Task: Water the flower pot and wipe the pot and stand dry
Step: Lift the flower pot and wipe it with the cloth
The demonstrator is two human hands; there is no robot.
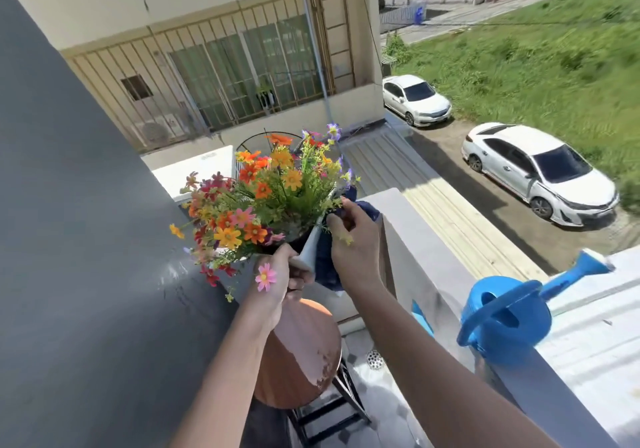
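The left hand (277,278) has its fingers (300,276) curled round the white flower pot (311,250), lifted clear above the round wooden stand (301,350). The right hand (356,240) closes on a dark blue cloth (325,271) pressed against the pot's side. A blue watering can (505,319) sits on the balcony wall (433,274), well apart.
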